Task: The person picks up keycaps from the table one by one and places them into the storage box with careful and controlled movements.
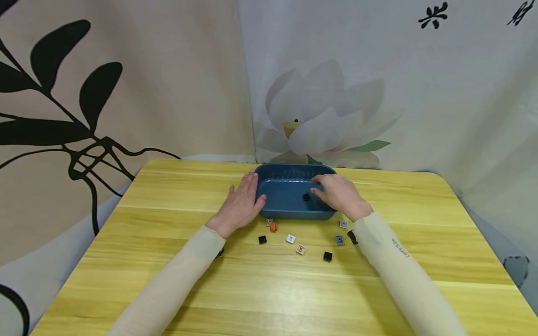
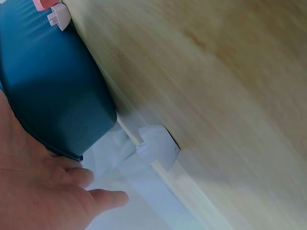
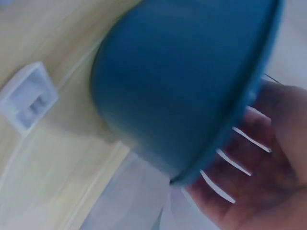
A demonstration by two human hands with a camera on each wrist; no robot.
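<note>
A blue plastic basin (image 1: 294, 215) stands near the table's far edge. One black keycap (image 1: 306, 197) lies inside it. My left hand (image 1: 238, 205) rests along the basin's left rim, its fingers straight; the left wrist view shows the palm side of this hand (image 2: 43, 177) against the basin (image 2: 57, 81). Over the right rim reaches my right hand (image 1: 339, 192), thumb and forefinger apart above the inside. In the right wrist view its spread fingers (image 3: 230, 165) are partly behind the rim, and I see nothing held between them.
Before the basin lie several loose keycaps, among them a white one (image 1: 291, 239), a grey one (image 1: 339, 240), a black one (image 1: 328, 256) and a beige one (image 1: 300, 249), plus a small orange piece (image 1: 273, 227). A printed curtain (image 1: 189, 93) hangs behind the wooden table (image 1: 269, 298).
</note>
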